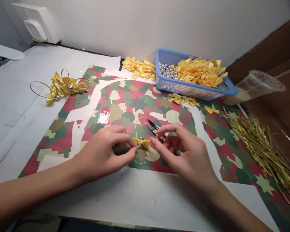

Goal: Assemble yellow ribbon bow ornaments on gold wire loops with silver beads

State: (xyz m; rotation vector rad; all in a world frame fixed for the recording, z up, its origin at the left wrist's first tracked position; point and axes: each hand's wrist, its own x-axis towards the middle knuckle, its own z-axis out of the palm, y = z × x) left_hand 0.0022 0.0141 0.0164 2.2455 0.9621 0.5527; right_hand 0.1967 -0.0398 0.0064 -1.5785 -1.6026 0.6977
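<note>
A small yellow ribbon bow (145, 142) with a silver bell (141, 138) lies between my hands, and a thin gold cord (136, 127) loops around it. At the bow's left end, my left hand (111, 145) pinches the cord between thumb and forefinger. My right hand (181, 145) has its thumb tip at the bow's right end, thumb and forefinger drawn close together; whatever is between them is too small to make out. Thread snips (151, 128) point up and left beside the right fingers, their handle partly hidden by that hand.
A blue basket (195, 88) holds yellow bows and silver bells. Loose bows (140, 67) lie left of it. Bows with looped cords (65, 87) are piled at the left. Gold cords (263, 148) and a tilted plastic cup (256, 87) are at right, on patterned paper (137, 103).
</note>
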